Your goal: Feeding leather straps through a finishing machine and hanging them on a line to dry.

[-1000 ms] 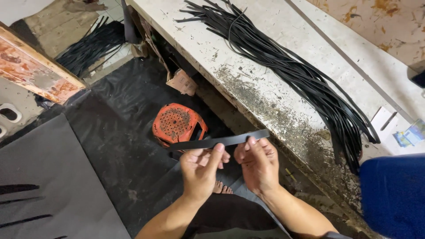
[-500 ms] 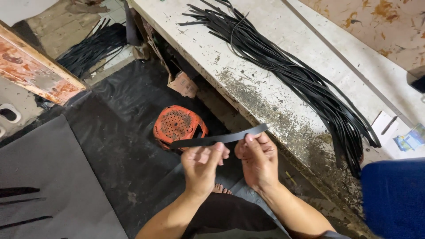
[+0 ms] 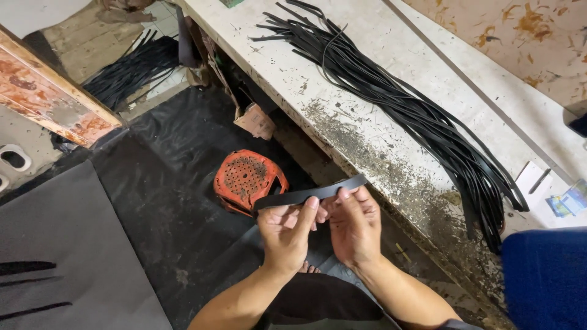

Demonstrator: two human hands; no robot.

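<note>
L hand (image 3: 284, 235) and R hand (image 3: 354, 227) both pinch one flat black strip (image 3: 287, 197), held level in front of the body, above the floor and just off the workbench (image 3: 367, 131) edge. Fingers closed on it, thumbs on top; the strip's middle is hidden btwn the two hands, so only its L part and a short R tip show. Whether the strip carries on below the palms: can't tell. Behind it, on the dark floor sheet (image 3: 165, 201), sits an orange perforated stool (image 3: 247, 177), partly covered by the strip and L fingers. A long bundle of black strips (image 3: 397, 104) lies across the bench. A second pile (image 3: 131, 70) is on the floor, top L. Blue object (image 3: 544, 275) is cut off at the R edge.
</note>
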